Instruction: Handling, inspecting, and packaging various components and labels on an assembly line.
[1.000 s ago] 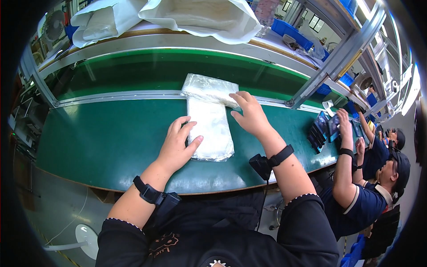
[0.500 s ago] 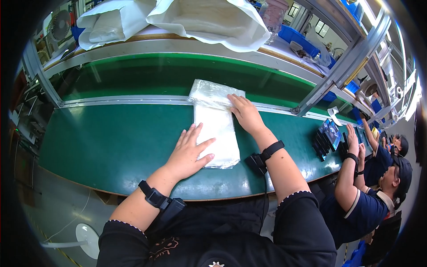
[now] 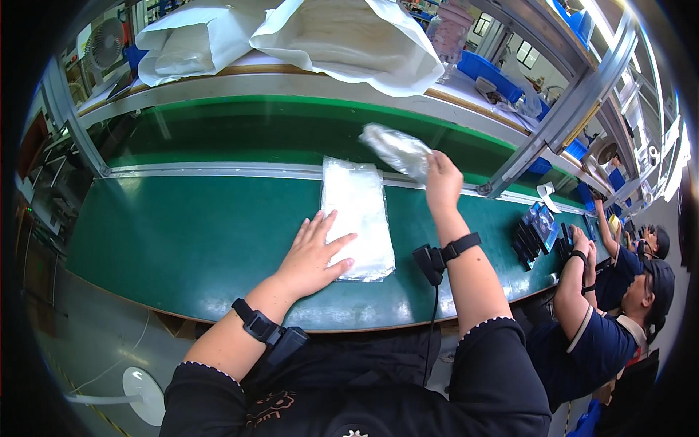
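A stack of clear plastic bags (image 3: pixel 358 211) lies lengthwise on the green table, its far end over the metal rail. My left hand (image 3: pixel 312 256) rests on the near left part of the stack, fingers stretched out and apart. Raised to the right of the stack's far end, my right hand (image 3: pixel 443 182) pinches one end of a crumpled clear plastic bag (image 3: pixel 399 149). That bag hangs in the air over the rail, slanting up to the left, and is apart from the stack. Whether it is one bag or more I cannot tell.
Beyond the metal rail (image 3: pixel 240 170) runs a green conveyor belt (image 3: pixel 218 131), under a shelf with open white paper sacks (image 3: pixel 349 44). Dark boxed items (image 3: pixel 537 229) are piled at the right. Further right, co-workers (image 3: pixel 604 306) sit along the table (image 3: pixel 182 240).
My right hand has lifted off the stack and moved right and slightly up, taking the crumpled plastic from its far end. My left hand stays on the stack.
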`<state>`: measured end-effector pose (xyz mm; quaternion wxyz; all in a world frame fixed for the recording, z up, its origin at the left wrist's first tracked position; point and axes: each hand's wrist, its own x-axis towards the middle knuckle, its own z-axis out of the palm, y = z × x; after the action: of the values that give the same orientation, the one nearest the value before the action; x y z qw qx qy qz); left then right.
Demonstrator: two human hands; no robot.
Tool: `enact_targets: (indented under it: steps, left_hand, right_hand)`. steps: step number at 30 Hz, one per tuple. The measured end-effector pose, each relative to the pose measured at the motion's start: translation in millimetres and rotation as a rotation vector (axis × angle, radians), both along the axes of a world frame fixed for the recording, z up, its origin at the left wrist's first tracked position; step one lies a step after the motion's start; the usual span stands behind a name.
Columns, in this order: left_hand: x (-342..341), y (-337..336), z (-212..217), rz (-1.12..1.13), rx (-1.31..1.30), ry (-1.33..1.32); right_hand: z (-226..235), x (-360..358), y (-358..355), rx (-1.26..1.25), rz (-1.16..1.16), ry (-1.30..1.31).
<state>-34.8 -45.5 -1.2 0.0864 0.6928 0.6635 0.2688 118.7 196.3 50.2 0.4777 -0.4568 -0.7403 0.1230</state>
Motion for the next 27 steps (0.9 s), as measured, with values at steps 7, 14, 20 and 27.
enact_targets:
  steps: [7,14,20,27]
  left_hand:
    - [-0.6,1.0,-2.6,0.009,0.011,0.039]
    - [-0.2,-0.3,0.0,0.020,-0.005,0.039]
    - [1.1,2.0,-3.2,0.034,-0.011,0.013]
    - [1.3,2.2,-5.3,0.045,-0.004,-0.018]
  right_hand:
    - [-4.1,51.4,-16.1,0.148,-0.176,-0.458]
    - [3.9,23.4,-82.1,-0.537,0.317,-0.165]
    - [15.0,-16.6,-100.2,-1.161,0.451,0.181]
    - [9.9,-40.6,-81.3,-1.277,0.311,0.129]
